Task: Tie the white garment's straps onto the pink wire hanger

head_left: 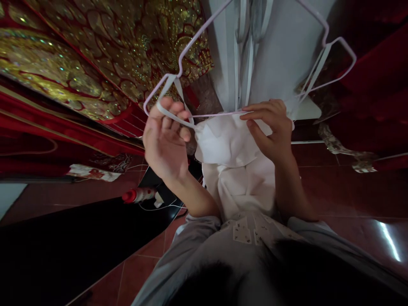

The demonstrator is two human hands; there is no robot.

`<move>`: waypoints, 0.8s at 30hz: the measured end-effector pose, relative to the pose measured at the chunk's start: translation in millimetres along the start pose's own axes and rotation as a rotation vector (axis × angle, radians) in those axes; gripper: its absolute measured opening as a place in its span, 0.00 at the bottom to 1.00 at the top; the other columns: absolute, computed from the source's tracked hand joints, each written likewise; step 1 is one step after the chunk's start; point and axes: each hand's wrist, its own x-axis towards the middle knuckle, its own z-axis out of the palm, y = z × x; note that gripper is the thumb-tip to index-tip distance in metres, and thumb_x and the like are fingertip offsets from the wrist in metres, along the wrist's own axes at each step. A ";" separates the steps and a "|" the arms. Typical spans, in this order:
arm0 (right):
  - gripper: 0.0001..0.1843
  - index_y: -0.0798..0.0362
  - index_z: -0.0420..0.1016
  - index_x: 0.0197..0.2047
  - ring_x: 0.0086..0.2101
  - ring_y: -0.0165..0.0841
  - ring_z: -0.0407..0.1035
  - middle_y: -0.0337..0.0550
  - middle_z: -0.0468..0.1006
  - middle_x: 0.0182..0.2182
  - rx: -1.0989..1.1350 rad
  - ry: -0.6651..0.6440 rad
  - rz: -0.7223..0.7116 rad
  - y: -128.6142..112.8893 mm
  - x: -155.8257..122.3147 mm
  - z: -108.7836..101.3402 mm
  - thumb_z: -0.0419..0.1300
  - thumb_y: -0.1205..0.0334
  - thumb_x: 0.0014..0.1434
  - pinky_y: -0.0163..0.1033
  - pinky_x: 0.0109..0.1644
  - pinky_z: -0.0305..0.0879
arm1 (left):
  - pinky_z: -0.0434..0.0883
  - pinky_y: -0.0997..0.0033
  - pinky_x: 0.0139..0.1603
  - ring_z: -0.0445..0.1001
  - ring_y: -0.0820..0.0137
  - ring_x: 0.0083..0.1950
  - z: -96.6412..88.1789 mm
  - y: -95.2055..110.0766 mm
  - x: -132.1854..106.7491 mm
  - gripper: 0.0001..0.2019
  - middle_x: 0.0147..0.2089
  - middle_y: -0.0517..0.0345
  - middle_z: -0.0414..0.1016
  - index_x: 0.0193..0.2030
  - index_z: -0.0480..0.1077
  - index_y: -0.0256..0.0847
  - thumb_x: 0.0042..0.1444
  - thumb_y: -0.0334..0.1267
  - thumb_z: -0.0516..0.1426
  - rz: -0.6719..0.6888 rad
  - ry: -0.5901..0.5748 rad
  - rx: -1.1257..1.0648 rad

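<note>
A pale pink hanger (pixel 199 32) hangs in front of me, its lower bar running along the top edge of a white strappy dress (pixel 236 142). One thin strap (pixel 174 114) loops from the hanger's left end across the fingers of my left hand (pixel 168 146), which is palm up with fingers apart and loosely bent. The other strap (pixel 314 72) sits over the hanger's right end. My right hand (pixel 270 127) is closed, thumb and forefinger pinching the dress's top edge beside the bar. Below, the dress hangs in folds between my forearms.
Red garments with gold sequins (pixel 111 51) hang at the left, and dark red cloth (pixel 379 85) at the right. A pale panel (pixel 283 55) stands behind the hanger. On a black surface (pixel 95 225) at lower left lies a red-capped bottle (pixel 138 195) by a white cable.
</note>
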 end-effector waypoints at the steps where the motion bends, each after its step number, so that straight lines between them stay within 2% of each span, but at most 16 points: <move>1: 0.10 0.37 0.83 0.45 0.51 0.40 0.81 0.34 0.88 0.50 0.003 -0.003 0.005 1.3 0.4 -1.0 0.62 0.63 0.67 0.60 0.68 0.68 | 0.73 0.73 0.31 0.81 0.65 0.53 -0.7 3.1 4.8 0.16 0.52 0.57 0.86 0.50 0.84 0.47 0.74 0.49 0.56 -0.003 0.036 -0.056; 4: 0.09 0.38 0.83 0.45 0.49 0.40 0.81 0.36 0.88 0.48 0.012 -0.011 -0.007 5.2 4.0 -7.3 0.63 0.63 0.68 0.59 0.66 0.69 | 0.77 0.73 0.40 0.72 0.67 0.73 -6.2 11.0 14.4 0.27 0.63 0.66 0.82 0.53 0.81 0.48 0.81 0.43 0.39 0.006 0.092 -0.122; 6: 0.09 0.40 0.84 0.45 0.47 0.40 0.81 0.36 0.88 0.47 0.016 -0.008 -0.040 6.9 6.4 -11.9 0.63 0.63 0.67 0.58 0.63 0.70 | 0.77 0.73 0.43 0.64 0.68 0.79 -12.1 9.8 16.1 0.27 0.68 0.68 0.78 0.55 0.79 0.49 0.81 0.40 0.37 0.051 0.123 -0.098; 7: 0.09 0.40 0.84 0.45 0.46 0.39 0.81 0.36 0.88 0.47 0.018 -0.006 -0.056 7.4 7.1 -13.4 0.63 0.63 0.67 0.58 0.62 0.70 | 0.77 0.73 0.43 0.64 0.67 0.80 -15.4 6.4 16.1 0.24 0.70 0.66 0.77 0.57 0.78 0.48 0.81 0.39 0.40 0.077 0.158 -0.058; 9: 0.09 0.40 0.84 0.45 0.46 0.39 0.81 0.35 0.88 0.47 0.016 -0.001 -0.077 7.8 7.3 -14.1 0.63 0.64 0.67 0.57 0.62 0.70 | 0.75 0.73 0.41 0.69 0.63 0.75 -21.7 -5.3 15.8 0.15 0.70 0.59 0.76 0.58 0.77 0.46 0.78 0.38 0.49 0.105 0.274 0.063; 11: 0.09 0.40 0.83 0.45 0.47 0.38 0.81 0.35 0.88 0.48 0.001 0.002 -0.083 7.4 6.1 -11.9 0.63 0.64 0.67 0.57 0.61 0.70 | 0.74 0.73 0.40 0.75 0.60 0.68 -25.0 -20.2 15.4 0.10 0.67 0.53 0.79 0.56 0.78 0.44 0.73 0.39 0.58 0.060 0.355 0.171; 13: 0.09 0.40 0.83 0.45 0.47 0.39 0.82 0.35 0.88 0.48 -0.015 0.013 -0.089 6.0 4.5 -8.3 0.63 0.64 0.66 0.57 0.60 0.70 | 0.74 0.72 0.39 0.78 0.59 0.62 -22.3 -33.3 13.3 0.10 0.62 0.49 0.81 0.53 0.80 0.42 0.68 0.40 0.63 -0.041 0.293 0.195; 16: 0.10 0.39 0.83 0.45 0.48 0.39 0.82 0.34 0.88 0.48 -0.029 0.019 -0.088 1.1 2.9 -4.7 0.63 0.64 0.67 0.57 0.60 0.71 | 0.76 0.70 0.39 0.81 0.57 0.57 -6.4 -42.6 4.9 0.13 0.57 0.47 0.84 0.52 0.81 0.42 0.66 0.46 0.66 -0.158 0.021 0.127; 18: 0.10 0.38 0.83 0.45 0.49 0.39 0.81 0.34 0.88 0.49 -0.032 0.010 -0.098 -3.2 2.7 -5.3 0.63 0.63 0.67 0.58 0.62 0.71 | 0.76 0.71 0.35 0.83 0.58 0.53 6.5 -42.6 -1.9 0.11 0.51 0.49 0.86 0.49 0.81 0.46 0.64 0.47 0.68 -0.188 -0.080 0.035; 21: 0.09 0.37 0.84 0.46 0.48 0.40 0.81 0.35 0.87 0.48 -0.003 0.034 -0.104 -5.2 4.3 -10.5 0.62 0.61 0.69 0.58 0.62 0.72 | 0.76 0.74 0.32 0.84 0.59 0.51 18.3 -40.5 -6.8 0.10 0.44 0.52 0.85 0.44 0.79 0.46 0.63 0.47 0.69 -0.188 -0.141 -0.041; 22: 0.09 0.37 0.84 0.45 0.47 0.40 0.81 0.37 0.87 0.46 0.012 0.097 -0.099 -3.1 5.5 -13.2 0.62 0.60 0.69 0.57 0.61 0.73 | 0.76 0.74 0.31 0.84 0.59 0.52 19.6 -40.4 -6.7 0.11 0.42 0.52 0.84 0.44 0.77 0.46 0.63 0.47 0.69 -0.184 -0.138 -0.031; 24: 0.08 0.39 0.85 0.45 0.45 0.41 0.79 0.40 0.85 0.41 0.030 0.307 -0.097 6.2 8.7 -20.3 0.63 0.58 0.69 0.54 0.56 0.73 | 0.75 0.74 0.31 0.84 0.59 0.52 19.7 -41.2 -5.0 0.12 0.39 0.54 0.81 0.44 0.75 0.46 0.63 0.48 0.69 -0.178 -0.097 0.016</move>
